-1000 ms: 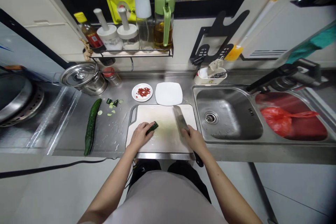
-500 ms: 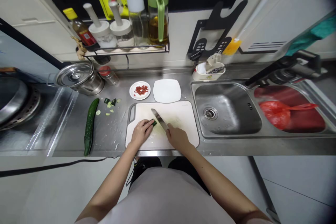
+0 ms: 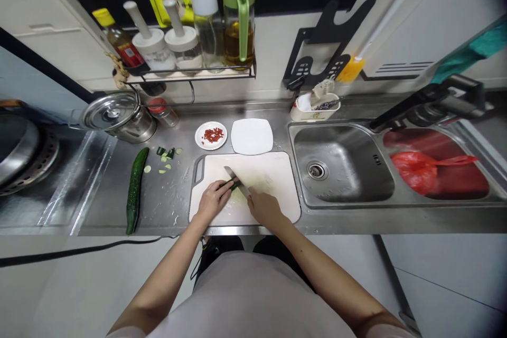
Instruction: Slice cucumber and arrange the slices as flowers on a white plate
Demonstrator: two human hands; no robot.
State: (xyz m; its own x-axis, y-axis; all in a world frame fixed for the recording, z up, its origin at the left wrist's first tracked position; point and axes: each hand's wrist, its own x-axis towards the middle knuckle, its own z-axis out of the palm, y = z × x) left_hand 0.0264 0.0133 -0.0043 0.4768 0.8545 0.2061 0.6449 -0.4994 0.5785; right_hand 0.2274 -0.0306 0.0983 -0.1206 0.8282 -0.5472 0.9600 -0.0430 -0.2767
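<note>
On the white cutting board [image 3: 273,171] my left hand [image 3: 213,199] pins down a short dark green cucumber piece [image 3: 234,185], fingers curled over it. My right hand [image 3: 264,208] is closed round the handle of a kitchen knife [image 3: 234,179], whose blade lies across the cucumber piece right beside my left fingertips. Most of the piece is hidden under my fingers and the blade.
A whole cucumber [image 3: 135,188] and cut scraps [image 3: 166,156] lie left of the board. Behind it sit a small plate of chopped red chili [image 3: 211,135] and a bare white plate [image 3: 252,136]. A lidded pot [image 3: 117,116] stands at left, a sink [image 3: 340,169] at right.
My right hand brought the knife from the board's right side over to the cucumber piece, and the blade now rests on it. My left hand stayed on the piece.
</note>
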